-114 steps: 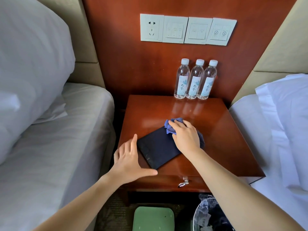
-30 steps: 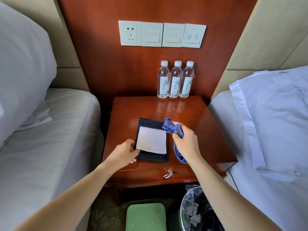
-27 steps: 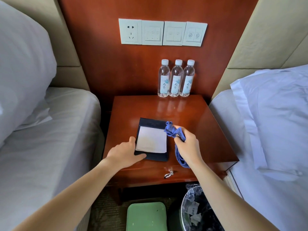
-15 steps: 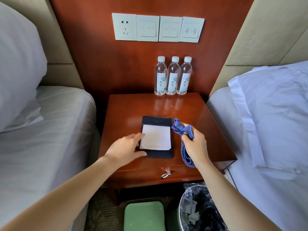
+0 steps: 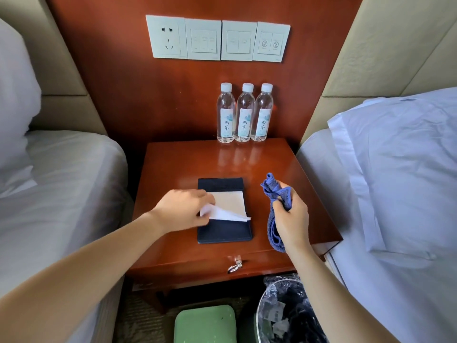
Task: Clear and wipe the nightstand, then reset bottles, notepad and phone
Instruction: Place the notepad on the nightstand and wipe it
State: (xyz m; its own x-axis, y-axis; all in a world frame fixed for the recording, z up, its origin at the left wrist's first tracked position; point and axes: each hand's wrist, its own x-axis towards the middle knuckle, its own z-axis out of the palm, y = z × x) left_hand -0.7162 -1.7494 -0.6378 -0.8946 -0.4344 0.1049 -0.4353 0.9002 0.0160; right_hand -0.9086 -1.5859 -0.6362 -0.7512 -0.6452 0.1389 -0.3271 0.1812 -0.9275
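A dark blue notepad holder point(image 5: 223, 232) lies flat near the front of the red-brown nightstand point(image 5: 173, 164). My left hand point(image 5: 184, 210) pinches the top white sheet point(image 5: 223, 214) of the pad and lifts its lower left corner, folding it up. To the right of the pad, my right hand point(image 5: 291, 219) grips a bunched blue cloth point(image 5: 274, 194) just above the wood. Three clear water bottles point(image 5: 244, 112) with white caps stand in a row at the back edge. No phone is in view.
Beds with white linen flank the nightstand, with pillows left point(image 5: 14, 107) and right point(image 5: 405, 164). A panel of socket and switches point(image 5: 217, 39) sits on the wall above. Below the drawer handle point(image 5: 235, 266) stand a green bin point(image 5: 205, 324) and a lined wastebasket point(image 5: 286, 310).
The notepad was turned paper side up and straightened. My left hand went from its left edge onto the paper and now lifts a sheet. My right hand with the cloth moved right, off the pad.
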